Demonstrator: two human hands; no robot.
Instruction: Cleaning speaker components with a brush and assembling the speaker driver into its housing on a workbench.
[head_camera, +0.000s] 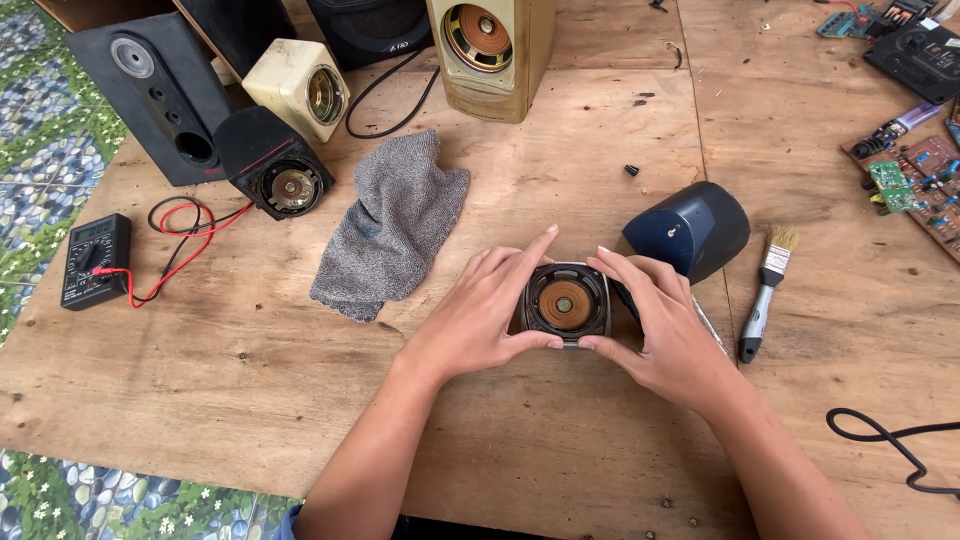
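1. The counter (560, 150) is a wide sheet of raw plywood, scuffed and speckled with dark marks; a floor of blue-and-green pebble-pattern tiles (50, 130) shows past its left and near edges.
2. A tall black speaker cabinet (160, 95) stands at the far left, with a beige wooden speaker box (492, 55) at the far middle, its cone facing the camera.
3. A grey knitted cloth (392, 228) lies crumpled left of centre.
4. A dark blue rounded shell (690, 230) rests just behind the right hand.
5. A cream speaker (298, 88) and a small black speaker (270, 165) lie tipped near the tall cabinet.
6. The left hand (480, 315) and the right hand (660, 325) grip a small speaker unit (566, 300) between them near the counter's middle, fingers on its top edge and thumbs along its bottom edge. It has a squarish dark frame with rounded corners, a brown cone and a pale metal centre, and it faces up.
7. A black multimeter (93, 260) with red and black leads sits at the left edge.
8. A paintbrush (765, 290) with a grey-and-black handle lies right of the hands.
9. Green and brown circuit boards (915, 175) crowd the far right.
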